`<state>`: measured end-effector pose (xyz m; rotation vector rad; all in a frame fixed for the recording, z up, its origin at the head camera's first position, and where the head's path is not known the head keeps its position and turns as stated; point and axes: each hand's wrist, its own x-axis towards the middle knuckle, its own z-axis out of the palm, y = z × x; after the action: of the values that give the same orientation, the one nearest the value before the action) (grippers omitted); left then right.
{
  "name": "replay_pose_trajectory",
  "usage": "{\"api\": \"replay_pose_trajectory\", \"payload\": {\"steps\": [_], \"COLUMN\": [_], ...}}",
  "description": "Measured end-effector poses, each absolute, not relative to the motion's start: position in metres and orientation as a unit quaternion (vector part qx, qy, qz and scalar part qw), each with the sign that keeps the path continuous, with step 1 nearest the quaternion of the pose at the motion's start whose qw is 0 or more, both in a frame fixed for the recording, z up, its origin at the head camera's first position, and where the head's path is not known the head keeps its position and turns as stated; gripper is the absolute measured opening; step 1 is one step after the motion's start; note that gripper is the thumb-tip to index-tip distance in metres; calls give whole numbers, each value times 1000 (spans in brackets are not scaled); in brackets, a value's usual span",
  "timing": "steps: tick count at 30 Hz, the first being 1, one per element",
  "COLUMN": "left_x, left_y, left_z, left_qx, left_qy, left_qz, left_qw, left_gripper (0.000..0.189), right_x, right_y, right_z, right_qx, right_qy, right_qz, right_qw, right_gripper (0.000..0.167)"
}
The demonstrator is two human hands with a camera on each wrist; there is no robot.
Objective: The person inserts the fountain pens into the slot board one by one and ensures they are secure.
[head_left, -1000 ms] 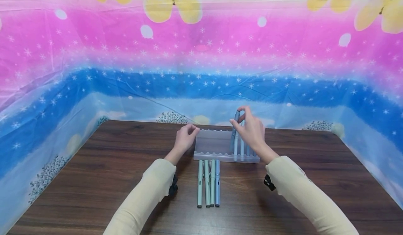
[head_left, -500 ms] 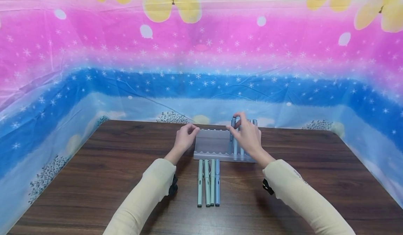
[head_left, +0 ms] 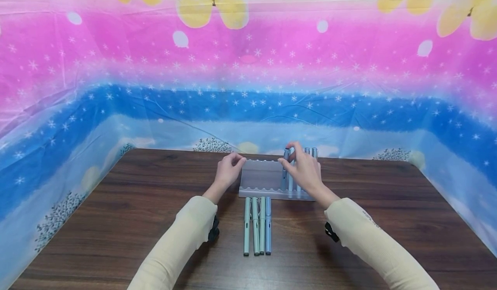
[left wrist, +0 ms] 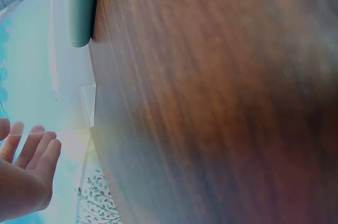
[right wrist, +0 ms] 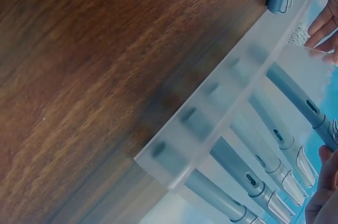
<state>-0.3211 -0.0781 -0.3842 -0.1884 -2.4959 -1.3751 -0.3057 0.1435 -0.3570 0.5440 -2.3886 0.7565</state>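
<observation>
A clear plastic pen rack [head_left: 262,175] with notched edges stands towards the back of the table. My left hand [head_left: 228,169] pinches its upper left corner; in the left wrist view that hand [left wrist: 33,176] has its fingers at the see-through panel's edge. My right hand [head_left: 304,169] holds a dark blue-grey pen [head_left: 284,180] near its capped top, thumb on one side. That pen [right wrist: 296,94] stands in a rack slot, cap up, left of several other upright pens [right wrist: 240,174]. The right hand partly hides those pens in the head view.
Before the rack, several pale green pens [head_left: 246,227] and one blue pen [head_left: 268,227] lie side by side on the dark wooden table [head_left: 128,221]. A printed pink and blue cloth [head_left: 248,65] hangs round the table's back and sides.
My right hand has come down and slightly left, lowering the dark blue-grey pen into the rack slot. The left hand has kept its place at the rack's corner.
</observation>
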Motion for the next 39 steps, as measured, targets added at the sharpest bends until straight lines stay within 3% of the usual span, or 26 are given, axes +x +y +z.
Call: {"api": "replay_pose_trajectory", "payload": {"steps": [7,18,39], "left_x": [-321,-320,-322], "left_y": [-78,-78,-79], "left_z": [-383,-385,-385], "left_qx": [-63,-67,-68], "left_qy": [-865,-864,-863], "left_qz": [-478,-480,-480], "left_qw": [138,136,143], "left_gripper": [19,18,18], "right_x": [-307,-310,-315], "right_y": [150,162,154], "right_z": [-357,-361,-352], "right_qx": [222,244,204], "right_qy": [-897,-918,-942], "right_qz": [273,252,240], "right_qw": [266,187,117], "right_gripper": [32,56,58]}}
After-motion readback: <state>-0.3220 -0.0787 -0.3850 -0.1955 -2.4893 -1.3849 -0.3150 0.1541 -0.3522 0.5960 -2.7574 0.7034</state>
